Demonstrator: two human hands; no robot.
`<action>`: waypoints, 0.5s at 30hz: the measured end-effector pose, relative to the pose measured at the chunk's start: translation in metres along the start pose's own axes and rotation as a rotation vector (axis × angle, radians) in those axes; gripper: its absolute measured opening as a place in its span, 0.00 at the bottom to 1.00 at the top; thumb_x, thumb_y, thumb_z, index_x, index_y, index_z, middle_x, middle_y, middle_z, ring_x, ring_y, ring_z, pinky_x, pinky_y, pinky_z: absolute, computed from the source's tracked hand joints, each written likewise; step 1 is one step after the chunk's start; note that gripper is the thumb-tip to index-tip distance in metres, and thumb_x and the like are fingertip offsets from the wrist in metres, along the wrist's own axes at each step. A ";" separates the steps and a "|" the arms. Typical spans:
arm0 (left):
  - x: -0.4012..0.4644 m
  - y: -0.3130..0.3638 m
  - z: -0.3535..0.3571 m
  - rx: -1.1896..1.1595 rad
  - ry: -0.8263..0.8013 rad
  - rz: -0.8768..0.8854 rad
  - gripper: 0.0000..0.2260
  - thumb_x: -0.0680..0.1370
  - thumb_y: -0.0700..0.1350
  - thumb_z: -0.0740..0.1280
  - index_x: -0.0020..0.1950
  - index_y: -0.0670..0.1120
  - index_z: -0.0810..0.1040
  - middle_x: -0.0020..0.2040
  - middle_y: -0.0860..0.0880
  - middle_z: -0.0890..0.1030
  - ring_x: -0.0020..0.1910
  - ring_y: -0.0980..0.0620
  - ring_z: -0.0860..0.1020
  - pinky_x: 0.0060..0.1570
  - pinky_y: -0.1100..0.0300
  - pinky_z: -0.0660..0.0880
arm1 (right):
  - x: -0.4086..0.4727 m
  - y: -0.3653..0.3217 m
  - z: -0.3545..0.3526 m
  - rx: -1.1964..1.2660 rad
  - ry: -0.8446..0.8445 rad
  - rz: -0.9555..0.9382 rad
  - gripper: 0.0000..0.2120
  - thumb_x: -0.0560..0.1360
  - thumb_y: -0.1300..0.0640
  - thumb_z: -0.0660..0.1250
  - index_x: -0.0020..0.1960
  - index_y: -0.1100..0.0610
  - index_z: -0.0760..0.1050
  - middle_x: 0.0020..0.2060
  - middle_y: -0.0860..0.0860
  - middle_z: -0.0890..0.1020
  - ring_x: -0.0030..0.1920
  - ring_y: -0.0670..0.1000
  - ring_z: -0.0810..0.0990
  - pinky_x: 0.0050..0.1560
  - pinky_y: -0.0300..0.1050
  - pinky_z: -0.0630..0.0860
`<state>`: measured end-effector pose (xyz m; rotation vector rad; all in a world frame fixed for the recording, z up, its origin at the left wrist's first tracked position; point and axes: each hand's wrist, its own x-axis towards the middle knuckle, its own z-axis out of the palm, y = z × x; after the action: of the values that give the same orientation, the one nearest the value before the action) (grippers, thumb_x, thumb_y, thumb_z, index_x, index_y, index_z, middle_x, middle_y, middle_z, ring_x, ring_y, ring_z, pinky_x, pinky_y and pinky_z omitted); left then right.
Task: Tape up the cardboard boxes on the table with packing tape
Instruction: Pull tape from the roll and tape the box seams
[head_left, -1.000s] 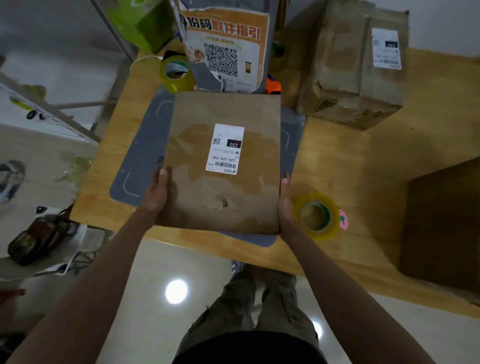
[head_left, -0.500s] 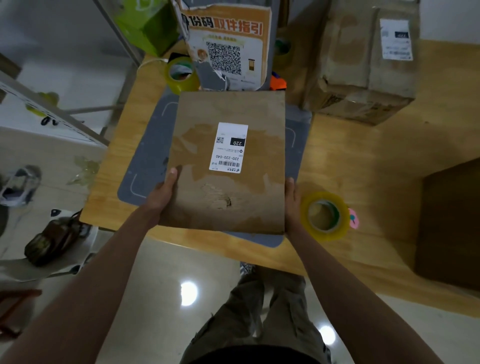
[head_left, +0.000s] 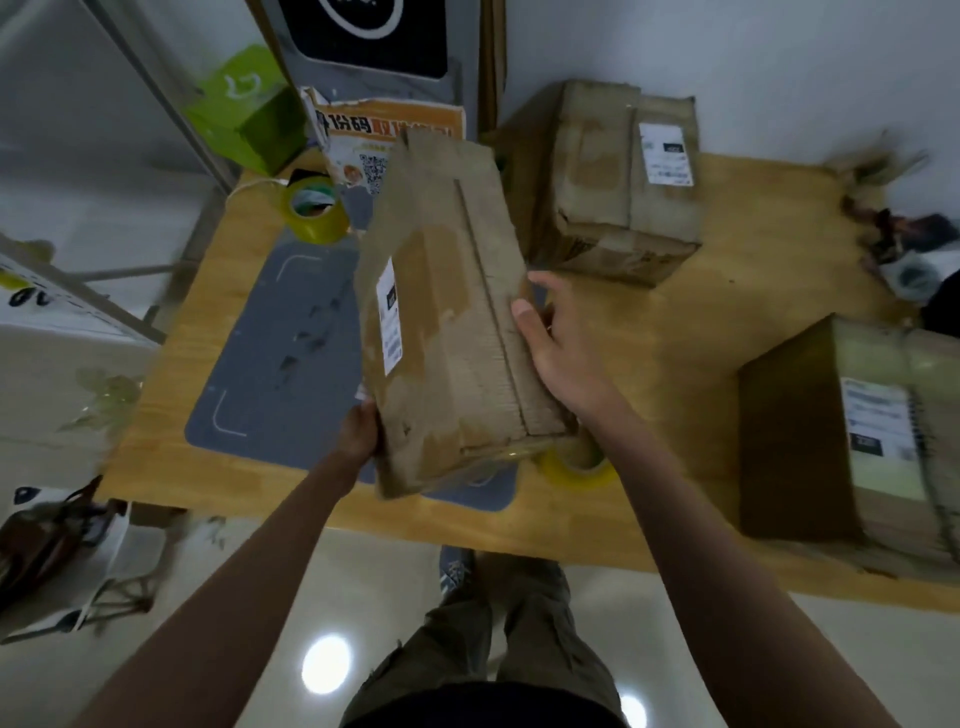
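Note:
A worn cardboard box (head_left: 447, 322) is tilted up over the grey mat (head_left: 280, 358), its labelled face turned to the left and a seamed face upward. My left hand (head_left: 358, 431) grips its near left lower edge. My right hand (head_left: 556, 343) presses on its right side with fingers spread, the thumb on the upper face. A yellow tape roll (head_left: 574, 465) lies by the box's near right corner, partly hidden by it. A second tape roll (head_left: 314, 208) sits at the mat's far left.
Two more cardboard boxes stand on the wooden table (head_left: 675, 364): one at the back (head_left: 618, 182), one at the right edge (head_left: 852, 441). An orange QR poster (head_left: 363, 140) and a green box (head_left: 244, 109) stand behind. Bags (head_left: 52, 540) lie on the floor at the left.
The box has been lifted and rolled onto its side, so the label now faces left. My right hand has moved up its right side; my left hand stays at the near left corner.

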<state>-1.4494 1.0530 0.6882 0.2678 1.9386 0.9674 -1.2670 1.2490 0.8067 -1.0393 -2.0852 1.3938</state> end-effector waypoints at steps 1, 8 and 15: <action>-0.005 0.007 0.011 -0.019 -0.038 -0.007 0.20 0.88 0.52 0.50 0.59 0.41 0.77 0.56 0.35 0.80 0.53 0.42 0.79 0.61 0.36 0.75 | 0.001 -0.007 -0.001 -0.051 -0.017 -0.013 0.20 0.84 0.46 0.58 0.74 0.52 0.63 0.58 0.48 0.76 0.53 0.41 0.77 0.55 0.45 0.74; -0.055 0.098 -0.001 -0.276 -0.122 0.270 0.36 0.79 0.73 0.52 0.78 0.51 0.66 0.72 0.36 0.68 0.68 0.32 0.70 0.64 0.29 0.69 | -0.013 -0.044 0.029 -0.352 -0.062 0.016 0.30 0.83 0.36 0.52 0.79 0.50 0.56 0.72 0.55 0.65 0.72 0.60 0.67 0.66 0.61 0.71; -0.054 0.129 -0.014 -0.322 0.017 0.426 0.25 0.83 0.54 0.63 0.80 0.56 0.61 0.68 0.58 0.76 0.63 0.62 0.77 0.52 0.65 0.77 | -0.035 -0.086 0.077 -0.817 -0.106 -0.120 0.35 0.81 0.33 0.47 0.82 0.44 0.39 0.81 0.56 0.44 0.70 0.66 0.66 0.52 0.59 0.77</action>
<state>-1.4560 1.1026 0.8196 0.4977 1.7384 1.5449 -1.3288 1.1575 0.8555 -1.0952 -2.8211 0.5167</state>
